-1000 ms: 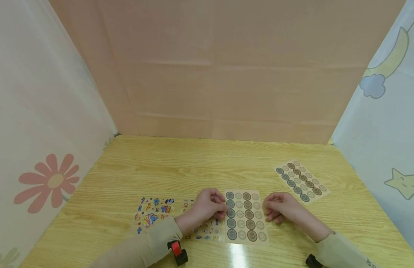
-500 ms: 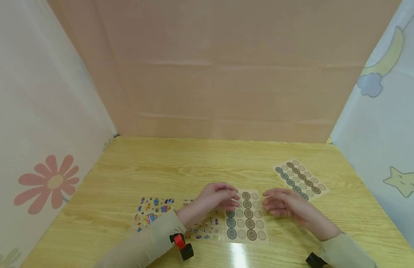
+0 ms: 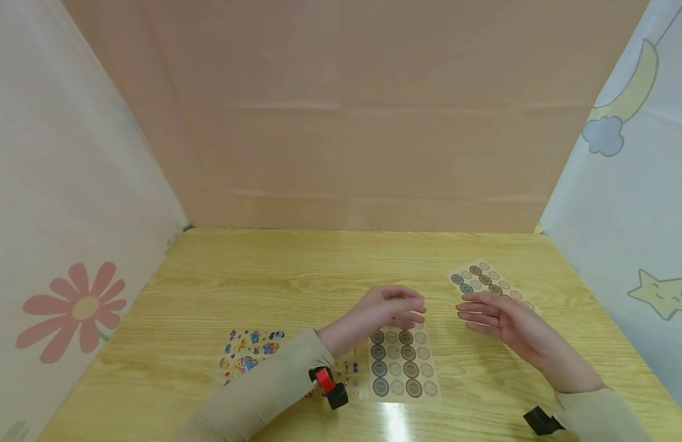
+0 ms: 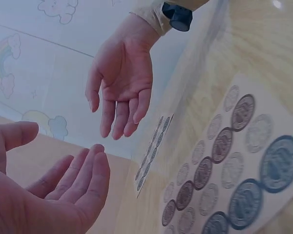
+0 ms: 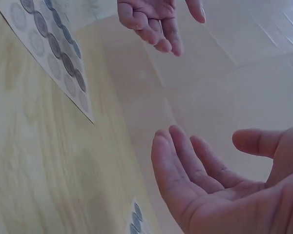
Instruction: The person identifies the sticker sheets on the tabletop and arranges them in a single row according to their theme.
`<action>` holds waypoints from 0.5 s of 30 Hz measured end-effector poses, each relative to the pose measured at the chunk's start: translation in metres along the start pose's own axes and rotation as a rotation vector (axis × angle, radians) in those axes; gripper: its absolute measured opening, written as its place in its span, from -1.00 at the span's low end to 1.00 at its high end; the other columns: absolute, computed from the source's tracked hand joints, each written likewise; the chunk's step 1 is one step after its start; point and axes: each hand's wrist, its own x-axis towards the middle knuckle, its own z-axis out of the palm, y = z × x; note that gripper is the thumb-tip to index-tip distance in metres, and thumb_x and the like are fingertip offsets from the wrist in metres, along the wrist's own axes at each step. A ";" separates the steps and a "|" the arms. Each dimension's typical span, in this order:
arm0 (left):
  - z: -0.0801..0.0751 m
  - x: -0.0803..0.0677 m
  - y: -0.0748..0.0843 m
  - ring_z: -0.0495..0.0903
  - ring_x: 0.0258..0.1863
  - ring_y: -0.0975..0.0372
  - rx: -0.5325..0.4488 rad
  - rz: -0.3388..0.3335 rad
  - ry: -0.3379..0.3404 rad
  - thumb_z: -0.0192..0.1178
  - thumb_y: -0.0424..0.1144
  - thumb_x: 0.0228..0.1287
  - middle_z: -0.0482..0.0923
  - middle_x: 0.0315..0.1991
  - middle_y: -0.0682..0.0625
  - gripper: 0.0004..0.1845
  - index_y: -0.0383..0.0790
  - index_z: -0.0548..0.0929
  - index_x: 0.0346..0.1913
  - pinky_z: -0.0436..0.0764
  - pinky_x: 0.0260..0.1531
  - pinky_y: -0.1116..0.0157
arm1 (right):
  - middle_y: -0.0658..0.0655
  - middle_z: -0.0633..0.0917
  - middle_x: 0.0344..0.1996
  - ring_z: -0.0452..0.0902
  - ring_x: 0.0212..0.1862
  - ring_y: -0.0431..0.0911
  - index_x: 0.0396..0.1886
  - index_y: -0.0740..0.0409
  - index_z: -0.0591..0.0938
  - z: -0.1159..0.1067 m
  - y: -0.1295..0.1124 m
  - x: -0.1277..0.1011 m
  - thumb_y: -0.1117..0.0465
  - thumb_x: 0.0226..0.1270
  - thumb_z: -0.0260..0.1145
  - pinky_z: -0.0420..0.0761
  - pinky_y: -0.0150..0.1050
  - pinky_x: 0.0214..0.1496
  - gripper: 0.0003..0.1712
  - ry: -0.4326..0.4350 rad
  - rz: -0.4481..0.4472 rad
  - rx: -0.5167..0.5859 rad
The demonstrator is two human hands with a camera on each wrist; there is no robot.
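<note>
A sheet of round stickers [image 3: 404,368], with dark and pale rows, lies flat near the table's front. Above its far edge hovers my left hand [image 3: 387,310], fingers loosely extended and holding nothing; it covers the sheet's top in the head view. To the right, my right hand [image 3: 512,322] is raised, palm turned inward, with nothing in it. It partly hides a second sheet of round stickers [image 3: 468,279], which lies slanted farther back. Both palms show bare in the left wrist view, where the right hand [image 4: 124,87] faces the left hand [image 4: 63,190] across a gap.
Left of the near sheet lie a sheet of colourful cartoon stickers [image 3: 247,356] and another small-sticker sheet [image 3: 352,368], both partly behind the left sleeve [image 3: 263,390]. A wooden table [image 3: 263,270] carries everything, with a tan back wall [image 3: 341,135] and patterned side walls around it.
Both hands have left the near sticker sheet's side edges and risen. The left hand has moved right and away; the right hand has shifted right. Fingers have straightened, and the sheets lie where they were.
</note>
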 end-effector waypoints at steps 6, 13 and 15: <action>0.007 0.033 0.004 0.66 -0.14 0.16 0.027 0.024 0.034 0.28 -0.12 0.27 0.65 -0.11 -0.01 -0.72 -0.18 0.64 -0.03 0.61 -0.02 0.11 | 0.04 0.61 0.11 0.51 0.15 -0.11 0.14 0.06 0.56 -0.019 -0.010 -0.014 0.25 0.62 -0.32 0.51 -0.30 0.16 -0.51 0.086 -0.046 -0.074; 0.022 0.079 0.006 0.67 -0.16 0.10 -0.145 0.008 0.193 0.32 -0.28 0.23 0.66 -0.21 -0.04 -0.77 -0.27 0.65 -0.08 0.66 -0.11 0.22 | -0.09 0.68 -0.06 0.62 -0.03 -0.21 -0.02 -0.03 0.66 -0.042 -0.011 -0.027 0.32 0.58 -0.14 0.60 -0.35 0.00 -0.58 0.291 -0.083 -0.129; 0.025 0.092 0.005 0.67 -0.16 0.06 -0.181 -0.003 0.251 0.32 -0.33 0.21 0.65 -0.25 -0.04 -0.77 -0.32 0.64 -0.09 0.66 -0.12 0.21 | -0.08 0.69 -0.09 0.63 -0.06 -0.20 -0.06 -0.06 0.68 -0.049 -0.012 -0.030 0.34 0.58 -0.16 0.61 -0.34 -0.02 -0.55 0.305 -0.079 -0.095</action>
